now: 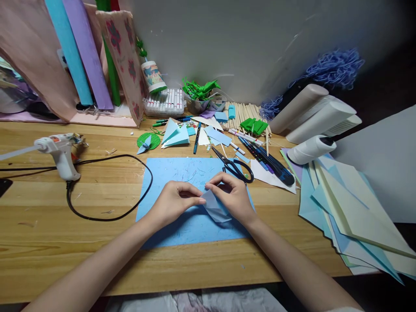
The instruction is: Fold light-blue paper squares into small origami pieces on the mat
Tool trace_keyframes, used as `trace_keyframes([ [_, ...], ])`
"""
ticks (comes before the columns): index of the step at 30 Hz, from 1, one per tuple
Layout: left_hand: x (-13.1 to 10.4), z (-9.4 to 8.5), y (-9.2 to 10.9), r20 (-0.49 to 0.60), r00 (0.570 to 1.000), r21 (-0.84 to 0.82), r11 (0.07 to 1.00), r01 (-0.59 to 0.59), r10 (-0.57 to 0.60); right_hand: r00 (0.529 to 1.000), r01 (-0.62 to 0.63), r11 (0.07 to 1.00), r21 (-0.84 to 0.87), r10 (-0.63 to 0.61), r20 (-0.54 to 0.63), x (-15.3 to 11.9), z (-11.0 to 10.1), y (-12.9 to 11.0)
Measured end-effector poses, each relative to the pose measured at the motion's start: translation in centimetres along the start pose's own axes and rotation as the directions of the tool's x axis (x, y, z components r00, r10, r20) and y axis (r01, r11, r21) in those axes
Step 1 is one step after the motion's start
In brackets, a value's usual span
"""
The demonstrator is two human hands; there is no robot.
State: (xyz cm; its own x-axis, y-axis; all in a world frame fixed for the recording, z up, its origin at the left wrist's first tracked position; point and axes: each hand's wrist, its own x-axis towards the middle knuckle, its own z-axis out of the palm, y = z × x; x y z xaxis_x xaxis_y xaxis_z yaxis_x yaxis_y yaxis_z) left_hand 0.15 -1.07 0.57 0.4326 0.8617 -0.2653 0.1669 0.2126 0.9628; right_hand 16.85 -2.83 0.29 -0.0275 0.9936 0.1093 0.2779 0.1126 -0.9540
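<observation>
A small piece of folded light blue paper (215, 208) is held up between both hands, over a blue mat (162, 173) on the wooden table. My left hand (173, 200) pinches its left corner between thumb and fingers. At the top and right side, my right hand (232, 195) grips the same paper, and its fingers partly hide the folds. Black-handled scissors (238, 170) lie just beyond my right hand, across the mat's far edge. A folded blue paper crane (145, 144) rests on a green round piece behind the mat.
At left stands a white glue gun (61, 154), its black cord (112, 220) looping toward the mat. Paper scraps (177, 134), pens and a utility knife (279, 167) lie along the back. Paper sheets (357, 208) pile up at right, near a white roll (308, 149).
</observation>
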Motion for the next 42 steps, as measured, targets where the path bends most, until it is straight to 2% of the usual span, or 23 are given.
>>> trace_keyframes([
  [4, 0.1, -0.1, -0.1, -0.019, 1.000, -0.072, 0.997, 0.014, -0.015, 0.999, 0.011, 1.000, 0.003, -0.011, 0.051, -0.1, -0.1, -0.1],
  [8, 0.0, -0.1, 0.0, 0.014, 1.000, -0.054, 0.998, 0.007, -0.006, 0.986, 0.014, 1.000, 0.014, -0.016, 0.163, 0.1, -0.3, -0.2],
  [11, -0.1, 0.0, 0.1, 0.007, 0.998, -0.005, 0.998, -0.057, 0.057, 0.980, 0.018, 1.000, -0.007, -0.016, 0.197, 0.1, -0.4, -0.4],
  [17, -0.4, -0.1, 0.5, -0.110, 0.970, 0.113, 0.972, -0.205, 0.217, 0.975, -0.004, 1.000, -0.028, 0.011, 0.223, 0.0, -0.2, -0.1],
  [20, -0.7, 0.0, 0.7, -0.104, 0.950, 0.218, 0.938, -0.268, 0.295, 0.968, 0.016, 0.998, -0.063, 0.000, 0.250, 0.0, -0.1, 0.0],
  [23, -0.8, 0.0, 0.8, -0.068, 0.945, 0.244, 0.924, -0.294, 0.318, 0.961, 0.082, 0.989, -0.123, -0.046, 0.272, 0.0, -0.4, -0.1],
  [26, -0.5, -0.2, 0.7, -0.072, 0.950, 0.192, 0.939, -0.285, 0.303, 0.955, 0.121, 0.981, -0.154, -0.073, 0.289, 0.2, -1.0, -0.3],
  [31, 0.0, -0.8, 0.6, -0.110, 0.964, 0.087, 0.969, -0.233, 0.242, 0.946, 0.109, 0.980, -0.168, -0.051, 0.319, 1.0, -2.5, -0.2],
  [35, 0.3, -1.5, 0.9, -0.180, 0.965, -0.016, 0.980, -0.197, 0.191, 0.971, 0.058, 0.984, -0.170, -0.016, 0.237, 1.6, -3.3, 0.1],
  [38, 0.4, -1.8, 0.9, -0.226, 0.966, -0.158, 0.974, -0.163, 0.125, 0.981, 0.016, 0.995, -0.102, 0.004, 0.194, 1.5, -2.8, 0.1],
  [42, 0.3, -1.4, 0.8, -0.195, 0.976, -0.253, 0.956, -0.149, 0.100, 0.959, 0.024, 1.000, -0.007, -0.021, 0.284, 0.7, -0.9, 0.0],
])
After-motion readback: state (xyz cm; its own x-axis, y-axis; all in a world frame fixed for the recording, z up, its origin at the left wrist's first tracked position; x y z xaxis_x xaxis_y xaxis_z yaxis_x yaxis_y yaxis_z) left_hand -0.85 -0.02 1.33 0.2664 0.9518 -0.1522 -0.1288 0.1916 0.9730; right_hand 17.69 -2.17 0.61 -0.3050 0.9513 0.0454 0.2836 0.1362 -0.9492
